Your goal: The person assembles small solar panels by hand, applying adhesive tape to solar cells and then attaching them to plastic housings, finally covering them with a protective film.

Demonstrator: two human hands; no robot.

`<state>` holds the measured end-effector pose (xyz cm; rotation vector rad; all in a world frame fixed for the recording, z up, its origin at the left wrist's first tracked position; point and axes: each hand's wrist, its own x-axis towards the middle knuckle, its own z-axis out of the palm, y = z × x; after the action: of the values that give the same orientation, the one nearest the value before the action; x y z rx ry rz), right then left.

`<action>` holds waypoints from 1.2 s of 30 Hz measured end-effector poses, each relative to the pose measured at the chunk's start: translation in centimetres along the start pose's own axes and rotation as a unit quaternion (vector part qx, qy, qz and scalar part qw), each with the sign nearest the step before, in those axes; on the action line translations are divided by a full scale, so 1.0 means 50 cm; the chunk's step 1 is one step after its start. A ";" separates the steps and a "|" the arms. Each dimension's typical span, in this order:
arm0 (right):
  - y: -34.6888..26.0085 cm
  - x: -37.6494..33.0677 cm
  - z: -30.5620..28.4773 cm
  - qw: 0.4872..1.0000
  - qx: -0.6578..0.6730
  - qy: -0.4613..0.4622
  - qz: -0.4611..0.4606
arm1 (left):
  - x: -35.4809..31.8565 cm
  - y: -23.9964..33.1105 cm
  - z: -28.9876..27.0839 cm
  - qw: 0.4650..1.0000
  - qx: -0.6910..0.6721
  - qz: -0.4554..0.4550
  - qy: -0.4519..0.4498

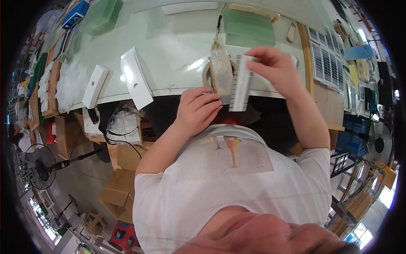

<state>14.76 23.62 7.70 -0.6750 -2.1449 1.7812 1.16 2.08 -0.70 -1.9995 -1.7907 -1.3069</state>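
My left hand (196,108) grips the lower end of a sparkly silver strip (221,74) at the table's near edge. Beside it, my right hand (277,67) pinches the top of a long ribbed white plastic piece (242,86), held upright against the strip. A roll of beige tape (207,74) lies just behind the strip, partly hidden by it.
Two white plastic covers (135,78) (95,86) rest on the pale table (177,46). Green sheets (249,27) are stacked at the back, white louvred panels (325,59) to the right. Cardboard boxes (118,190) and a fan (40,167) stand on the floor at left.
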 end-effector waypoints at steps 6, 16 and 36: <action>0.046 0.077 0.066 0.999 -0.007 0.009 0.046 | 0.000 0.002 0.008 1.000 -0.007 -0.006 0.016; 0.049 0.089 0.088 0.997 0.000 0.016 0.074 | -0.005 -0.005 0.015 0.999 -0.004 -0.004 0.036; 0.066 0.092 0.086 0.999 -0.015 0.022 0.037 | 0.000 -0.003 0.013 0.999 0.008 0.016 0.028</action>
<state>9.34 22.78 3.23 -0.8041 -2.1473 1.7573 1.33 2.52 -1.15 -1.9544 -1.7322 -1.3218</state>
